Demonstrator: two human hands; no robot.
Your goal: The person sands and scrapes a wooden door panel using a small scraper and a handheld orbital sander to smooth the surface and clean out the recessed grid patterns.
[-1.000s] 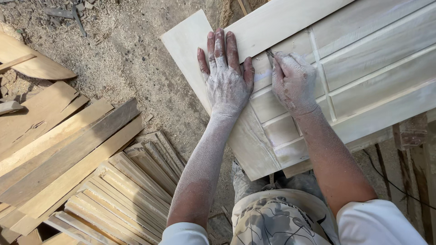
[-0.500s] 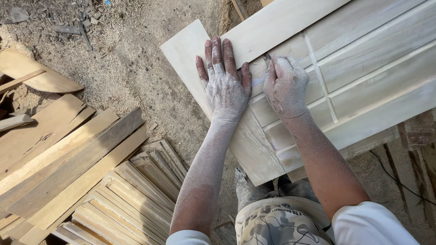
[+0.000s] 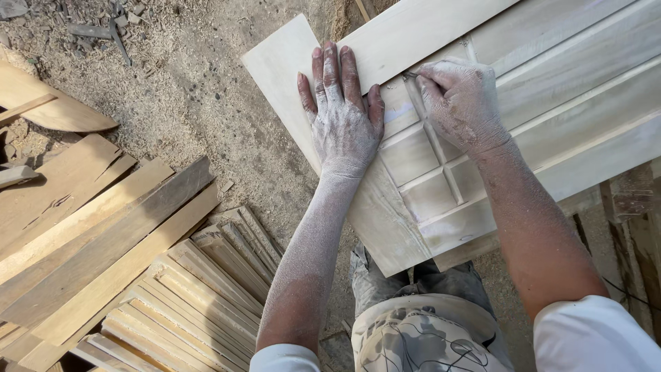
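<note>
A pale wooden panelled door [image 3: 551, 83] lies flat before me, with raised strips framing recessed panels. My left hand [image 3: 342, 114], dusted white, presses flat on its left stile with fingers spread. My right hand [image 3: 463, 100] is closed around a small thin tool [image 3: 411, 74] whose dark tip touches the groove where a panel meets the top rail. Most of the tool is hidden in my fist.
A stack of thin wood slats [image 3: 200, 289] and several longer planks [image 3: 89, 234] lie on the dusty, sawdust-strewn ground [image 3: 200, 103] at left. Dark timber supports [image 3: 630, 207] show under the door's right side.
My right hand has shifted right and slightly up along the groove. The left hand stays pressed in place. The view moved a little.
</note>
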